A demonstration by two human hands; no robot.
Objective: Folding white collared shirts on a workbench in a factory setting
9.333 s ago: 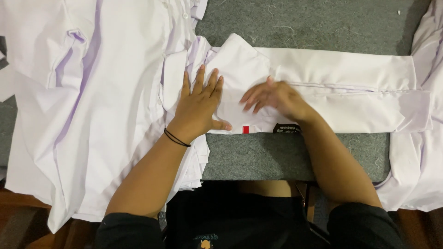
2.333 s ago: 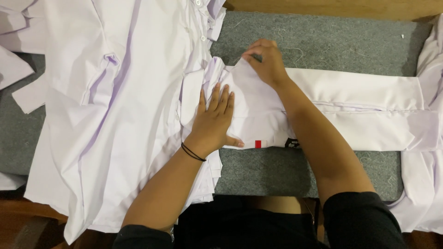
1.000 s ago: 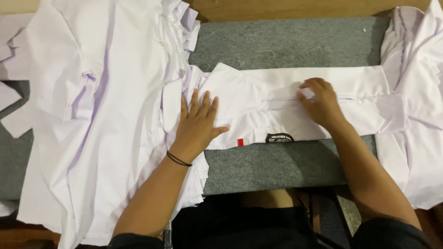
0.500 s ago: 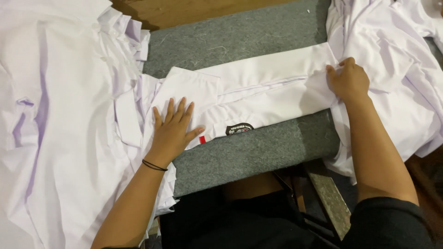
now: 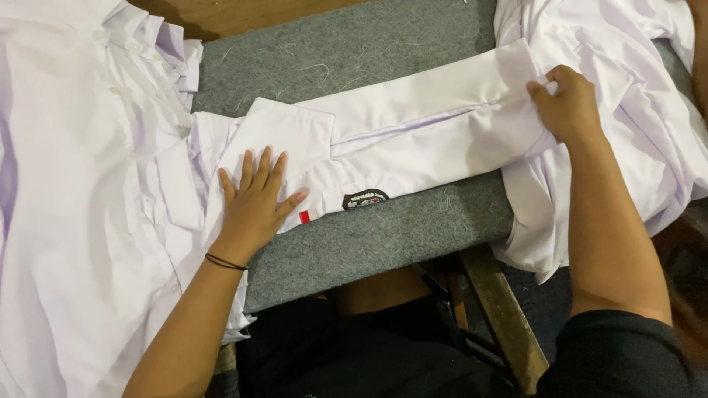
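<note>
Left hand [image 5: 254, 203] lies flat and open on the folded white shirt [image 5: 413, 144] across the grey counter [image 5: 383, 44]; right hand [image 5: 568, 103] pinches its far end. Pulling too hard could slide the folds apart.

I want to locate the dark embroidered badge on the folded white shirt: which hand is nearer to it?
Left. The left hand lies flat beside the badge; the right hand pinches the shirt at its far end.

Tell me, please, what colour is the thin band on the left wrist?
The band on the left wrist is black, seen clearly in the head view.
</note>
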